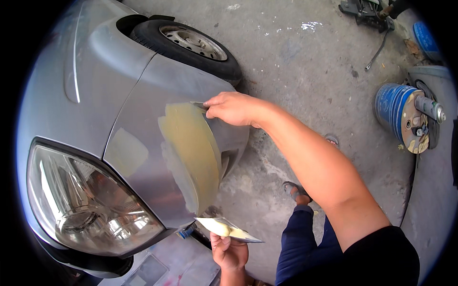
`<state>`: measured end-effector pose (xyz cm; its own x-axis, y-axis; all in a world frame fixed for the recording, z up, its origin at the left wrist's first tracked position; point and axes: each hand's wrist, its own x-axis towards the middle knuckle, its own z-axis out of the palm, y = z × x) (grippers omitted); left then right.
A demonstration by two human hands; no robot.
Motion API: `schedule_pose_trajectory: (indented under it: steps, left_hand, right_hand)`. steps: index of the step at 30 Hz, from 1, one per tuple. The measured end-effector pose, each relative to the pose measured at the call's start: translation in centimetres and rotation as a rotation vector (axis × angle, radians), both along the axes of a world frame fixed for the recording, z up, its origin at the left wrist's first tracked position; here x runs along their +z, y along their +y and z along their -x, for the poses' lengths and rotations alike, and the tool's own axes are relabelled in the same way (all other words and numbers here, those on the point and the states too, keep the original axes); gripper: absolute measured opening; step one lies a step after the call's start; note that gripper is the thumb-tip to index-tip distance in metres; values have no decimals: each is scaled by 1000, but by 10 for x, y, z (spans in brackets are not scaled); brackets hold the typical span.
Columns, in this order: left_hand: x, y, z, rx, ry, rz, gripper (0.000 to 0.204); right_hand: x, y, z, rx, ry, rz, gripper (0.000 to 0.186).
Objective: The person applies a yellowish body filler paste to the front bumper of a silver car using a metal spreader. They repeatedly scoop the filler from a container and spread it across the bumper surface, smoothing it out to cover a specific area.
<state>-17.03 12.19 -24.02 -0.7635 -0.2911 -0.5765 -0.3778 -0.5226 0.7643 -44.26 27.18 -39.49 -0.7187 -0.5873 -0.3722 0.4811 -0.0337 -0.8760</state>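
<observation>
My right hand (234, 108) pinches a small flat putty spreader (199, 106). Its blade touches the top of a yellowish patch of body filler (186, 143), which runs down the corner of a silver-grey car bumper (148, 100). At the lower middle, below the bumper's corner, my left hand (229, 252) is closed on a flat mixing plate (245, 235) carrying a mound of pale yellow filler (220, 228). A thinner greyish-green filler patch (126, 151) shows near the headlight (90, 209).
The front wheel (191, 43) lies beyond the bumper. On the right stands a blue bucket (393, 112), with a spray can (429, 108) and small items on its lid. A dark metal tool (365, 14) is at the far right. My sandalled foot (296, 190) is on the concrete floor (296, 76).
</observation>
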Motion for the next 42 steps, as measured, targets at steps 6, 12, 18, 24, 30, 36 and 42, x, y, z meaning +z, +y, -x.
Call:
schedule_pose_trajectory:
  steps: [6,12,18,24,30,36,42]
  left_hand:
    - [-2,-3,-14,65,-36,106,44]
    - [-2,-6,-15,57,-36,128,43]
    - [0,-9,-12,46,-25,153,43]
    - [2,-12,-8,33,-7,177,45]
    - [3,-12,-10,17,5,165,47]
    - [2,-6,-4,12,-11,163,44]
    - [1,-6,0,-21,-3,137,44]
  right_hand:
    - [-7,-13,-45,-84,181,-11,47]
    - [-5,-23,-104,-217,290,-35,50]
    - [-15,-44,-152,-414,396,-24,50]
    - [-22,-44,-178,-415,459,-20,51]
    - [-40,-14,-116,-280,231,-93,50]
    - [-44,-7,-30,-116,188,-68,51]
    - [-42,-29,-55,-161,185,-42,53]
